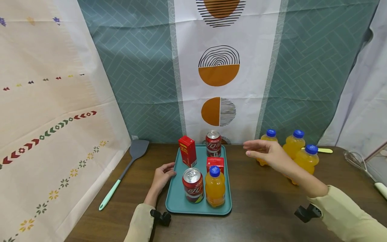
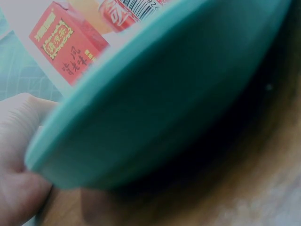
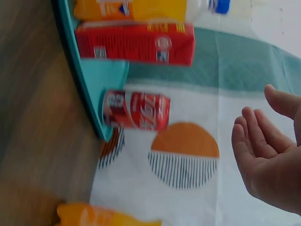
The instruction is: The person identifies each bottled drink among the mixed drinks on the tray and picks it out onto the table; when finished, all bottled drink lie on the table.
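Teal tray point(image 1: 176, 198) is steadied at its nine o'clock rim by the left hand point(image 1: 162, 176); the right hand point(image 1: 267, 152), fingers wide, holding nothing, hovers toward three o'clock by orange bottles point(image 1: 297, 144).

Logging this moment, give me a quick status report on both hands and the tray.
Left hand holds the teal tray's left rim. Right hand open, in the air right of the tray, empty. Tray carries two cans, two red cartons, one orange bottle. Nothing between right hand and tray.
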Demonstrator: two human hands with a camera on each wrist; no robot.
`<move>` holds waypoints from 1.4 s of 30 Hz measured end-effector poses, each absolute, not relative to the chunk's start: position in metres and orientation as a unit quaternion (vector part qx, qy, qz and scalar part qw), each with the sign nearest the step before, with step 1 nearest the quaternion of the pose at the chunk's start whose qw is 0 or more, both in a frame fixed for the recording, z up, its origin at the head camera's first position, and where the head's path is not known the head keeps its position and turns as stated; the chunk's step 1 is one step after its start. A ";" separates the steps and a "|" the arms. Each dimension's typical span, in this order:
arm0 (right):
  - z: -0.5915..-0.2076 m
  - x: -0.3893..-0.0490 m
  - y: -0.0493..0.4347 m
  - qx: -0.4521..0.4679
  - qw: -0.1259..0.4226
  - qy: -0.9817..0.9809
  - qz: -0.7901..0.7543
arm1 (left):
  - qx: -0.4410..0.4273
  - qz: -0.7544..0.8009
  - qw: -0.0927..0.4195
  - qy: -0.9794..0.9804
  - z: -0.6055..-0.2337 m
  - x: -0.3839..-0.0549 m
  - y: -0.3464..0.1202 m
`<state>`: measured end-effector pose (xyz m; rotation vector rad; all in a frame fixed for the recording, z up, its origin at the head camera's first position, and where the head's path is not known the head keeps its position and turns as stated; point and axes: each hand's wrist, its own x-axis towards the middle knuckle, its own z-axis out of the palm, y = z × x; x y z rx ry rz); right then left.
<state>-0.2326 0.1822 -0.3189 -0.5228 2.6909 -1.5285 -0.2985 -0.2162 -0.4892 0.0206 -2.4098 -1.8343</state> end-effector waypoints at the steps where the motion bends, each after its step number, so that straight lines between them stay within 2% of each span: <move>1: -0.321 -0.232 0.177 -0.170 0.006 0.853 -0.493 | 0.008 -0.606 0.057 -0.794 -0.489 -0.299 -0.216; 10: -0.336 -0.229 0.145 -0.226 0.034 0.823 -0.520 | 0.005 -0.607 0.056 -0.793 -0.490 -0.298 -0.216; 13: -0.340 -0.230 0.138 -0.235 0.048 0.816 -0.525 | 0.000 -0.612 0.052 -0.789 -0.481 -0.291 -0.214; 19: -0.346 -0.229 0.127 -0.241 0.074 0.801 -0.543 | 0.000 -0.606 0.059 -0.794 -0.485 -0.295 -0.216; 32: -0.355 -0.227 0.109 -0.275 0.089 0.811 -0.508 | 0.007 -0.604 0.061 -0.795 -0.490 -0.299 -0.216; 42: -0.358 -0.224 0.102 -0.270 0.078 0.823 -0.494 | 0.006 -0.603 0.059 -0.796 -0.490 -0.299 -0.216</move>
